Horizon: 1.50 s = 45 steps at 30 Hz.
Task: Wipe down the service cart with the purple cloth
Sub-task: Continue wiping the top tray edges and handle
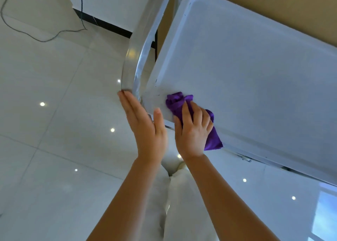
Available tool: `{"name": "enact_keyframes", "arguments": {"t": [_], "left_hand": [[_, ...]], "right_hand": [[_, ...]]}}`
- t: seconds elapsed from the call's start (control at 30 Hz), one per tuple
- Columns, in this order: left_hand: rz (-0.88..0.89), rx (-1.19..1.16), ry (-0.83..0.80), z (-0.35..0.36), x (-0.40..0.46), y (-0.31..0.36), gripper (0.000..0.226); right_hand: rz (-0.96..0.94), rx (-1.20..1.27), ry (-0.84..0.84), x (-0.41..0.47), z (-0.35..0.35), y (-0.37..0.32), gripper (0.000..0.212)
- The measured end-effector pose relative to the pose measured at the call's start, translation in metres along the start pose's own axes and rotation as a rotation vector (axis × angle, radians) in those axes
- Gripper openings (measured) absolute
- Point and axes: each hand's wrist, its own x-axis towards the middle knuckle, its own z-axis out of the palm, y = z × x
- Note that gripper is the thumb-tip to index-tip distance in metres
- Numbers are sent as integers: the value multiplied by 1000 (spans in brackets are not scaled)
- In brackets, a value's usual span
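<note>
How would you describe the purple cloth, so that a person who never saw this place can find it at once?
Find the big white cart top filling the right side of the view, then follow it to its near corner beside the curved metal handle. There the right hand presses a bunched purple cloth, the only strongly coloured thing among white and grey surfaces.

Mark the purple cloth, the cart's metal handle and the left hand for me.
purple cloth [176,102]: head view, bunched end beyond the fingers.
metal handle [127,66]: head view, curved bar.
left hand [145,127]: head view, back of the hand.
</note>
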Motion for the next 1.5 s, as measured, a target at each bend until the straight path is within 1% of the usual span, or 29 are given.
{"name": "enact_keyframes", "arguments": {"t": [0.07,0.13,0.17,0.2,0.27,0.33,0.37,0.4,0.47,0.5,0.63,0.7,0.73,0.77,0.8,0.83,0.87,0.93,0.97,1.03,1.07,1.1,1.17,1.23,1.3,1.4,1.47,1.5], "left_hand": [[82,121,-105,0,-18,-6,60],[226,241,-246,2,-30,-11,51],[267,282,-317,3,-33,-12,49],[273,305,-370,5,-33,-13,49],[197,318,-419,10,-28,-11,50],[66,315,-439,16,-20,-3,56],[22,347,-474,19,-18,-1,61],[18,404,-506,21,-18,1,64],[99,548,-545,21,-19,1,66],[109,617,-566,19,-19,1,68],[34,779,-624,22,-20,11,71],[-13,797,-640,27,-20,19,72],[7,776,-629,30,-22,21,73],[80,742,-626,34,-25,23,73],[195,688,-640,39,-29,26,73],[313,634,-682,45,-34,30,72],[387,584,-738,52,-41,36,71],[390,543,-831,63,-54,42,66],[386,542,-835,67,-58,43,67],[398,583,-834,71,-64,37,77],[403,634,-843,72,-65,35,82],[410,676,-817,73,-66,34,85],[405,724,-796,76,-67,38,84],[325,779,-841,80,-69,46,82],[267,856,-845,80,-71,55,83],[151,934,-823,88,-78,69,84],[93,904,-772,99,-87,81,82],[117,865,-779,106,-96,87,79]], "right_hand": [[-60,33,-7,-2,0,-4,34],[-110,54,-35,-1,-1,-6,33],[-127,67,-60,1,-1,-5,33],[-139,80,-86,3,-2,-4,33],[-141,86,-113,4,-4,0,37],[-112,81,-94,4,-6,9,32],[-85,79,-80,3,-7,15,31],[-55,74,-67,1,-9,23,31],[-2,59,-26,-5,-14,47,33],[12,45,-3,-9,-17,60,33],[44,-12,39,-20,-31,119,35],[144,-18,43,-23,-33,126,39],[212,-25,51,-24,-32,122,40],[271,-36,62,-24,-31,115,40],[315,-49,75,-23,-28,106,41],[341,-61,87,-21,-25,96,43],[349,-74,97,-20,-23,89,45],[321,-94,102,-20,-21,84,43],[288,-100,91,-22,-22,87,42],[227,-122,64,-27,-27,99,41],[220,-135,59,-29,-30,108,40],[230,-143,59,-30,-34,118,39],[256,-146,55,-33,-44,139,39],[242,-134,33,-40,-53,161,43],[219,-125,18,-47,-63,185,48],[253,-119,19,-56,-78,222,45],[325,-115,29,-57,-81,233,42],[362,-116,38,-57,-80,233,42]]}}
